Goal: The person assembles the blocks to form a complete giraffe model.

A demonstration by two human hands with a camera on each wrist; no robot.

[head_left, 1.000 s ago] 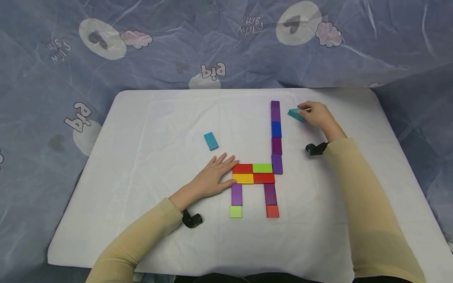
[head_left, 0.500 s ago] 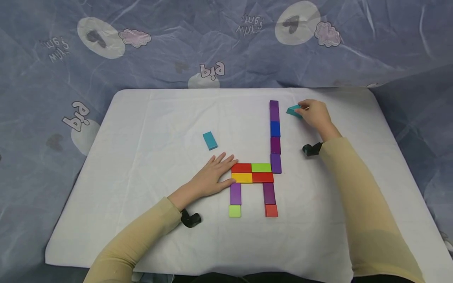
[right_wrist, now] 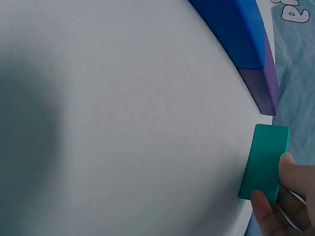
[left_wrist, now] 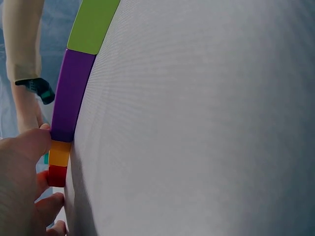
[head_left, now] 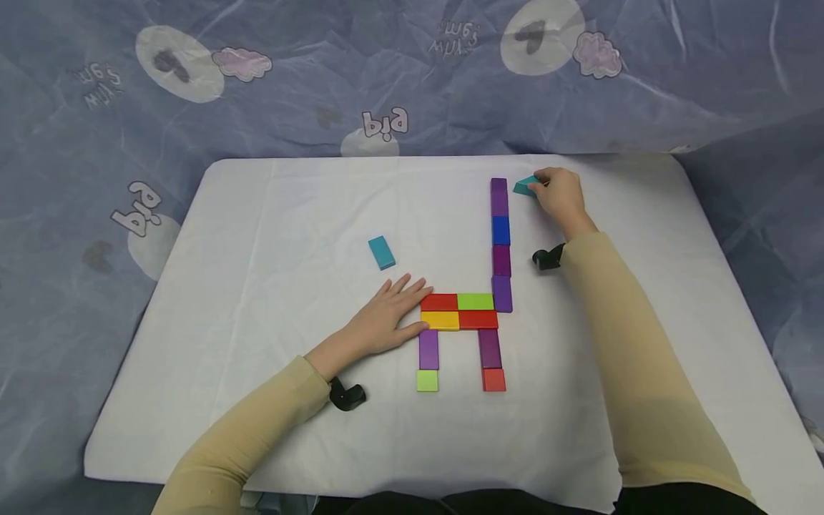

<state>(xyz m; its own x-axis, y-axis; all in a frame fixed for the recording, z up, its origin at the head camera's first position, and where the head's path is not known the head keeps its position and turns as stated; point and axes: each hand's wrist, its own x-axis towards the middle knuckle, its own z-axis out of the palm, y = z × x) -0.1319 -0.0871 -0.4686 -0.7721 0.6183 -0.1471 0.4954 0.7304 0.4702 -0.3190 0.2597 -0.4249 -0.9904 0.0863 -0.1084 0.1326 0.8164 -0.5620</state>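
In the head view my right hand (head_left: pixel 561 197) pinches a teal block (head_left: pixel 524 187) between thumb and fingers, just right of the column's far end. That column runs away from me: a purple block (head_left: pixel 499 197), a blue block (head_left: pixel 501 230) and two more purple ones. My left hand (head_left: pixel 381 320) lies with fingers spread at the left end of a two-row group. Its index fingertip meets a red block (head_left: pixel 440 302) and its thumb meets a yellow block (head_left: pixel 440 320). The right wrist view shows the teal block's broad face, apart from the column's purple end.
A loose turquoise block (head_left: pixel 382 252) lies on the white tabletop (head_left: pixel 290 250), beyond my left hand. Two legs of blocks extend toward me, ending in a light green block (head_left: pixel 428 380) and a red-orange block (head_left: pixel 493 380). Patterned blue sheeting (head_left: pixel 309 71) surrounds the table.
My right hand has moved leftward and farther away with the teal block, bringing it closer to the column's far end. The left hand holds its place.
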